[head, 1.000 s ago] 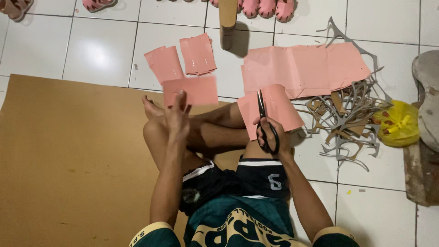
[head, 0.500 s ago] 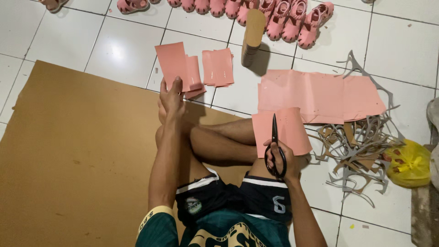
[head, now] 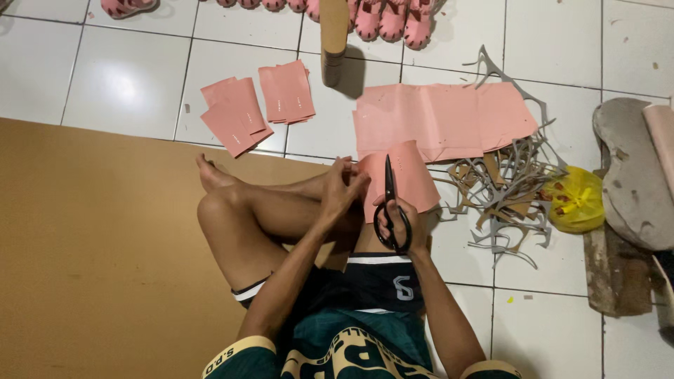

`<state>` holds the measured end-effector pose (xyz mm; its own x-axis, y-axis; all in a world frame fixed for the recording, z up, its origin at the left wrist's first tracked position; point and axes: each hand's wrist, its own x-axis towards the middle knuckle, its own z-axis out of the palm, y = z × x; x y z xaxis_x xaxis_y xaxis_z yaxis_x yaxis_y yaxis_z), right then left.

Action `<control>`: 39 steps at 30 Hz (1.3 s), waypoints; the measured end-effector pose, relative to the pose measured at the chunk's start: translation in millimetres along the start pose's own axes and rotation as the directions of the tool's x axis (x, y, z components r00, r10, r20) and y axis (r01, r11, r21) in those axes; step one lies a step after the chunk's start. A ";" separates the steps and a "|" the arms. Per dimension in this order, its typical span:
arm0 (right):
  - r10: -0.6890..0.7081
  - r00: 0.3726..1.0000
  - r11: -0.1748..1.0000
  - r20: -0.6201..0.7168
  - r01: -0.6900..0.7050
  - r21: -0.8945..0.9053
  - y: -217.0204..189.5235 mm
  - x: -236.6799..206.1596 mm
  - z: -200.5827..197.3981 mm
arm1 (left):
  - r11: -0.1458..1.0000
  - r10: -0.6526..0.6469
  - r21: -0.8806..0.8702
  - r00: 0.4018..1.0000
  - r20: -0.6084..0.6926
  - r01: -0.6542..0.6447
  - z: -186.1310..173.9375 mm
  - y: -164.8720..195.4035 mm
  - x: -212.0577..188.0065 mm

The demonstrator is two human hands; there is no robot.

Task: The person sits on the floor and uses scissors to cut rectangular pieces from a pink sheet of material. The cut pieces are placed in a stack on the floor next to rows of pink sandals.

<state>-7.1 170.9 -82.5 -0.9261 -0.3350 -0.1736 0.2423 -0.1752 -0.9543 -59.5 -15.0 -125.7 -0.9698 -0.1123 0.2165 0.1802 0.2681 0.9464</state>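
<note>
The person is sitting cross-legged on the white tiled floor [head: 126, 77], partly on a large brown cardboard sheet [head: 91, 245] that is spreading out to the left. The right hand [head: 397, 226] is gripping a pair of black-handled scissors [head: 390, 203], its fingers threaded through the loops and closed around them, the blades pointing away toward the far side and lying over a small pink sheet of thin, flexible material [head: 407, 179]. The left hand [head: 342, 189] is pinching that sheet at its left edge, fingers clamped on it, so both hands are meeting at the piece just above the crossed legs. I would judge the sheet to be light and floppy, something that bends easily and needs holding close to the cutting line to stay taut; gripping it by the edge beside the blades, as the left hand is doing, looks like the sensible hold. Just beyond it, a larger pink sheet [head: 442, 119] is lying flat on the tiles. Farther left, two little stacks of cut pink rectangles [head: 256, 105] are resting side by side. To the right, a tangle of grey and tan offcut strips [head: 505, 196] is piling up beside a crumpled yellow plastic bag [head: 577, 200]. Along the far edge, a row of small pink sandals [head: 393, 17] is showing, with a tan cardboard tube [head: 334, 35] standing near them, and a grey worn slab [head: 632, 175] is sitting at the far right.
</note>
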 end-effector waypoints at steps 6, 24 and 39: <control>-0.001 0.993 0.966 -0.114 0.030 0.258 -10.2 -12.0 -37.3 | 0.619 -0.574 -0.623 0.817 0.059 0.479 13.7 15.0 -2.1; 0.169 0.959 0.959 -0.228 -0.214 -0.188 -12.4 -104.4 -20.9 | 0.620 -0.535 -0.441 0.761 0.366 0.648 -4.4 68.1 -6.4; 0.145 0.970 0.944 -0.194 -0.194 -0.267 -22.0 -95.3 16.6 | 0.742 -0.421 -0.428 0.855 0.302 0.516 -6.2 94.8 -23.8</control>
<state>80.7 191.3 -40.9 -0.9197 -0.1704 -0.3538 0.3312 0.1473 -0.9320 -18.3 7.2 -39.7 -0.9550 0.0805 -0.2856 -0.2967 -0.2689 0.9163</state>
